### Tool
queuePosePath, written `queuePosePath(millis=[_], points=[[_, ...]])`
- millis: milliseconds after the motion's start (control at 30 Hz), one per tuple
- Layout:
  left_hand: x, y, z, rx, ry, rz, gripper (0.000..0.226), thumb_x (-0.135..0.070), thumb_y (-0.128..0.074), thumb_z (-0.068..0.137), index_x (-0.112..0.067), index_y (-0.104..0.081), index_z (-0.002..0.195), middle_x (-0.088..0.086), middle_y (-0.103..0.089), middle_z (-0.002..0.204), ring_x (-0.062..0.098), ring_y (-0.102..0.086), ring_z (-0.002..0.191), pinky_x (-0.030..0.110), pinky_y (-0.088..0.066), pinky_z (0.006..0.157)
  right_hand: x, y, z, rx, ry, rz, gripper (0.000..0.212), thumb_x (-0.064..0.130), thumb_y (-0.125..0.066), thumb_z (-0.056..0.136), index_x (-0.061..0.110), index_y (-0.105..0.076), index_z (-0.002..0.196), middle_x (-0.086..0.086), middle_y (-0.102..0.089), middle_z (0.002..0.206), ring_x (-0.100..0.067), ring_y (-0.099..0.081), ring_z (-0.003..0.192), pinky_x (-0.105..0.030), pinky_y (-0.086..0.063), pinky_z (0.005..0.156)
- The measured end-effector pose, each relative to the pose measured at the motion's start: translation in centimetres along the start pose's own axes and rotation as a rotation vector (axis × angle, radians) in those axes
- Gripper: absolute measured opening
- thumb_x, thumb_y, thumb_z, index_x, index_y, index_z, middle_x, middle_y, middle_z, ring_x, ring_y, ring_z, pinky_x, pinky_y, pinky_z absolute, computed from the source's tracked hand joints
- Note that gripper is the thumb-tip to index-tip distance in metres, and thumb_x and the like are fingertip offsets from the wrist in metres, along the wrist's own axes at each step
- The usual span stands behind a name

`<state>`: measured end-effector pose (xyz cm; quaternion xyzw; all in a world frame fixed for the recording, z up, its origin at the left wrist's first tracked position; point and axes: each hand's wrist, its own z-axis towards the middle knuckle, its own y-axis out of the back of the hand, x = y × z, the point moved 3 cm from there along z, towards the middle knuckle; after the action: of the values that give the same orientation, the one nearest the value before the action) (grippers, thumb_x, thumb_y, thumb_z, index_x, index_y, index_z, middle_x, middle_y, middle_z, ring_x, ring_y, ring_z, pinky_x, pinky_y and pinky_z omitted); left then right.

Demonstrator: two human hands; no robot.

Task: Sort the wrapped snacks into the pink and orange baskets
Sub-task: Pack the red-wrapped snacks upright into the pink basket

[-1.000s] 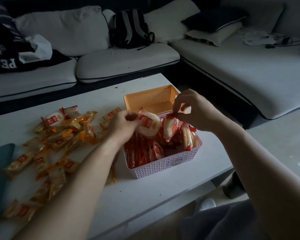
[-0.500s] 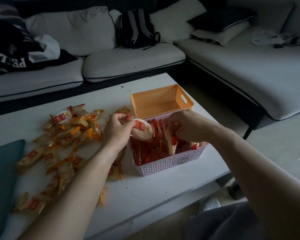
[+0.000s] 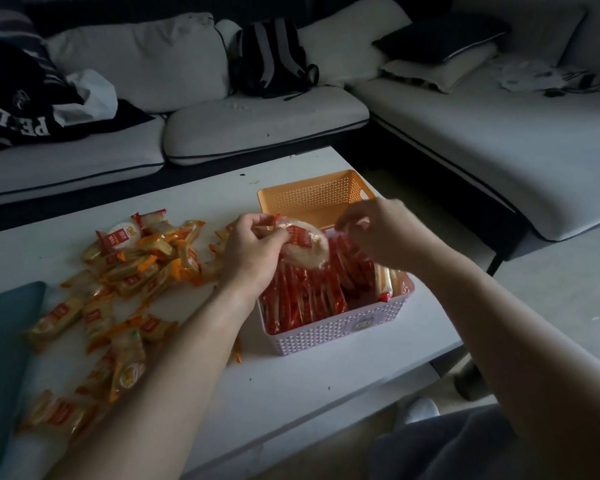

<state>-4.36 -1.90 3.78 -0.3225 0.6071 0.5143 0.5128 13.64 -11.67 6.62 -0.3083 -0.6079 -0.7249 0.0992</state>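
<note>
The snack (image 3: 307,252) is held over the pink basket (image 3: 340,329), its left end pinched by the left hand (image 3: 253,252), forearm stretched across the counter (image 3: 291,393). The right hand (image 3: 374,230) arches above the basket with its fingers (image 3: 347,221) curled at the wrapper's right end; blur hides whether they pinch it.

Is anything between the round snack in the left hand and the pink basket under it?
Nothing visible. The left hand holds the round snack over the pink basket; only the packed red snacks lie below.
</note>
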Motion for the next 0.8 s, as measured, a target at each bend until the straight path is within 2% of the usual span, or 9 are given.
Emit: queuePosePath(millis=[67, 200, 267, 333, 400, 500, 567, 667, 800], points=[[-0.2, -1.2, -0.4, 0.095, -0.008, -0.061, 0.035, -0.028, -0.07, 0.094, -0.018, -0.061, 0.127, -0.002, -0.072, 0.112, 0.01, -0.069, 0.096, 0.022, -0.055, 0.072, 0.1, 1.2, -0.6, 0.011, -0.156, 0.342, 0.024, 0.027, -0.051, 0.105, 0.014, -0.07, 0.11, -0.004, -0.072, 0.099, -0.021, -0.073, 0.078, -0.032, -0.063, 0.063], [-1.0, -3.2, -1.7, 0.231, -0.187, -0.034, 0.024, -0.029, -0.071, 0.093, -0.025, -0.064, 0.116, -0.013, -0.07, 0.111, 0.004, -0.067, 0.103, 0.018, -0.055, 0.083, -0.9, 1.1, -1.1, 0.099, -0.297, 0.336, 0.035, 0.047, -0.045, 0.104, 0.02, -0.067, 0.107, -0.002, -0.071, 0.094, -0.019, -0.068, 0.068, -0.024, -0.049, 0.046], [-1.1, -3.9, -2.5, 0.274, -0.303, 0.02, 0.018, -0.024, -0.071, 0.093, -0.022, -0.065, 0.11, -0.017, -0.069, 0.107, 0.002, -0.065, 0.102, 0.015, -0.054, 0.081, -1.8, 1.4, -1.0, 0.098, -0.43, 0.557, 0.043, 0.048, -0.046, 0.104, 0.012, -0.068, 0.109, -0.01, -0.073, 0.098, -0.023, -0.072, 0.068, -0.029, -0.055, 0.052], [-0.9, -4.5, -3.2, 0.327, -0.351, 0.029, 0.016, -0.013, -0.071, 0.093, -0.023, -0.064, 0.105, -0.017, -0.069, 0.104, 0.002, -0.065, 0.103, 0.017, -0.056, 0.082, -2.2, 1.5, -1.1, 0.087, -0.511, 0.721, 0.033, 0.035, -0.056, 0.102, 0.005, -0.068, 0.11, -0.016, -0.072, 0.1, -0.028, -0.076, 0.074, -0.036, -0.062, 0.064], [-0.5, -4.9, -3.4, 0.384, -0.349, 0.055, 0.03, -0.004, -0.069, 0.093, -0.03, -0.062, 0.104, -0.015, -0.068, 0.109, 0.002, -0.063, 0.108, 0.013, -0.053, 0.085, -2.8, 1.6, -0.8, 0.035, -0.486, 0.627, 0.015, 0.014, -0.064, 0.097, 0.006, -0.069, 0.109, -0.015, -0.071, 0.103, -0.025, -0.077, 0.078, -0.035, -0.064, 0.068], [0.7, -5.0, -3.1, 0.408, -0.234, 0.166, 0.044, 0.004, -0.063, 0.091, -0.035, -0.056, 0.111, -0.018, -0.064, 0.11, 0.002, -0.059, 0.11, 0.015, -0.049, 0.086, -2.2, 2.3, -0.8, -0.059, -0.304, 0.218, 0.038, 0.003, -0.07, 0.089, 0.018, -0.063, 0.123, -0.002, -0.063, 0.119, -0.02, -0.069, 0.091, -0.033, -0.064, 0.069], [1.7, -4.8, -2.8, 0.354, -0.177, 0.272, 0.04, 0.004, -0.059, 0.09, -0.03, -0.059, 0.11, -0.019, -0.063, 0.104, 0.003, -0.06, 0.105, 0.015, -0.046, 0.084, -1.1, 2.0, -0.9, -0.077, -0.208, 0.0, 0.051, 0.005, -0.072, 0.086, 0.021, -0.055, 0.132, -0.002, -0.056, 0.121, -0.019, -0.061, 0.092, -0.031, -0.061, 0.068], [2.3, -4.8, -2.7, 0.296, -0.151, 0.315, 0.024, -0.003, -0.06, 0.094, -0.023, -0.065, 0.104, -0.017, -0.064, 0.096, 0.002, -0.061, 0.097, 0.013, -0.044, 0.08, -0.2, -0.4, -0.9, -0.093, -0.158, -0.147, 0.045, 0.003, -0.069, 0.087, 0.014, -0.053, 0.127, 0.001, -0.053, 0.099, -0.013, -0.055, 0.075, -0.02, -0.043, 0.049], [2.0, -5.0, -2.9, 0.192, -0.189, 0.253, 0.018, -0.008, -0.059, 0.099, -0.025, -0.064, 0.098, -0.016, -0.066, 0.089, 0.003, -0.063, 0.088, 0.02, -0.051, 0.079, 0.4, -3.8, -0.9, -0.111, -0.131, -0.205, 0.022, 0.004, -0.062, 0.093, 0.007, -0.053, 0.113, 0.001, -0.047, 0.08, -0.014, -0.056, 0.065, -0.027, -0.05, 0.049]])
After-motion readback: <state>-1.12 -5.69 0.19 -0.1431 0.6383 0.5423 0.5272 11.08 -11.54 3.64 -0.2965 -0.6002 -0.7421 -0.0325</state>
